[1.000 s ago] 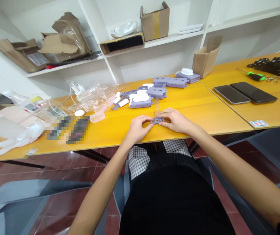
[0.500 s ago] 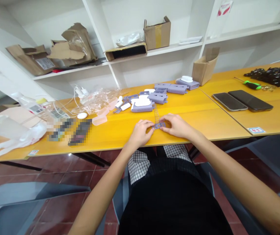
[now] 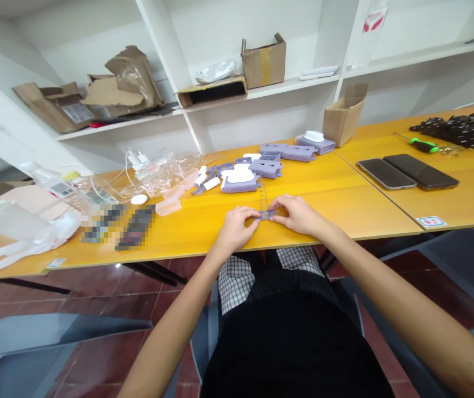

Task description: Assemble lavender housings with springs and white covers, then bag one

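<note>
Between my two hands is a small purple plastic piece [image 3: 266, 215], low over the near part of the table. A thin coil spring [image 3: 264, 193] stands up from it on the far side. My left hand [image 3: 237, 225] pinches the piece's left end between thumb and fingers, and my right hand [image 3: 295, 214] pinches its right end. Fingertips hide both ends of the piece. Just beyond lies a purple housing with a white top [image 3: 239, 181], with more purple housings [image 3: 298, 152] behind it.
White cylinders [image 3: 212, 183] and pink translucent trays [image 3: 168, 207] lie to the left, near crumpled clear plastic [image 3: 166, 166]. At right are two phones [image 3: 421, 171], a green-handled screwdriver [image 3: 425, 145] and a pile of black parts [image 3: 461, 130]. A cardboard box [image 3: 344, 116] stands at the back.
The purple piece is tilted slightly differently between my fingers, and its spring leans less. Both hands keep their pinch. The whole view has shifted a little.
</note>
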### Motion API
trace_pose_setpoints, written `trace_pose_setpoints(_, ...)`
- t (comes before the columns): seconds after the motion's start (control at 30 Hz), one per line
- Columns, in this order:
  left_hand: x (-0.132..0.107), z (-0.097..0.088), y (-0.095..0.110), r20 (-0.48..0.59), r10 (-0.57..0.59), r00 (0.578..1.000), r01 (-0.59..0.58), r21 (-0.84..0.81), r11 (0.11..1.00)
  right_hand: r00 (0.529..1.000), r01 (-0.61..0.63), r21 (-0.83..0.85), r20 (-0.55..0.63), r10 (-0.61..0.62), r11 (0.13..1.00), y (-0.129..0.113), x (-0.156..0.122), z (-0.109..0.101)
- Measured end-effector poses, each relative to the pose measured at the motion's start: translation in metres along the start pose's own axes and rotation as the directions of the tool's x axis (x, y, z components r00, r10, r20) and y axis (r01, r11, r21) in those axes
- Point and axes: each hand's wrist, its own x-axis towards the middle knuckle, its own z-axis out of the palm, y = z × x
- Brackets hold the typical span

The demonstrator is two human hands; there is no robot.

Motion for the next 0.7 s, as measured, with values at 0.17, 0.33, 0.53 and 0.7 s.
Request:
trace_pose_setpoints(0.17, 0.0, -0.002, -0.005, -0.04, -0.062, 0.997, 0.064, 0.06, 0.996, 1.0, 0.001, -0.007, 0.023, -0.001, 1.0, -0.001, 0.0, -0.001)
trace_pose_setpoints(0.33, -0.003, -0.012, -0.017, 0.015, -0.079, 0.997, 0.073, 0.245, 0.967, 1.0, 0.0, 0.046, 0.006, 0.0, 0.999, -0.004, -0.001, -0.003)
trace_pose_setpoints(0.53, -0.005, -0.018, -0.021, 0.049, -0.095, 0.994, 0.076, 0.298, 0.952, 0.993, 0.113, 0.013, 0.039, -0.114, 0.993, -0.005, 0.0, -0.005)
trace_pose_setpoints(0.7, -0.007, -0.018, -0.018, 0.12, 0.044, 0.992, -0.068, 0.196, 0.978, 0.99, 0.136, -0.009, 0.038, -0.135, 0.991, -0.004, 0.002, -0.004)
